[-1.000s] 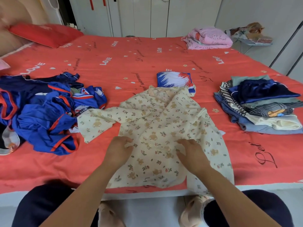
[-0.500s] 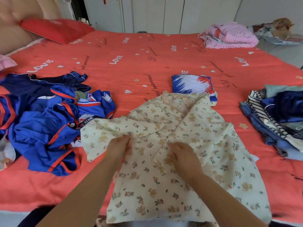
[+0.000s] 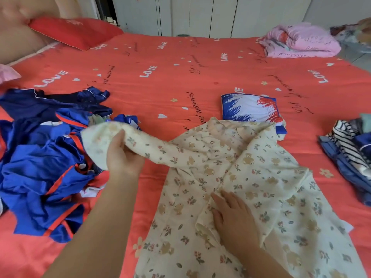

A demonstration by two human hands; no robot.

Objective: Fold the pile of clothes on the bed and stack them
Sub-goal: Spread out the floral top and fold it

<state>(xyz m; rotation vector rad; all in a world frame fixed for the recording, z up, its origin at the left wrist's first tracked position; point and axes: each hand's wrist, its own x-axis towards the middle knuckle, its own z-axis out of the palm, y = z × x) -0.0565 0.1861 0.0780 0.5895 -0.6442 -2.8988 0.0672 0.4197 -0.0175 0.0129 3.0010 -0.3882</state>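
Cream floral shirt point(image 3: 251, 177) lies spread on the bed point(image 3: 160, 77). Left hand point(image 3: 122, 155) grips its sleeve, lifted off the sheet, likely to fold it inward, while right hand point(image 3: 232, 215) presses flat, fingers straight, pinning the front.

Folded stack point(image 3: 347, 149) cut by right edge, blue pile point(image 3: 40, 167) by left edge, floral shirt point(image 3: 251, 177) hem runs off the bottom, its blurred sleeve cuff hides the fingers of the left hand point(image 3: 122, 157), collar covers near edge of blue-and-white folded piece point(image 3: 249, 107).
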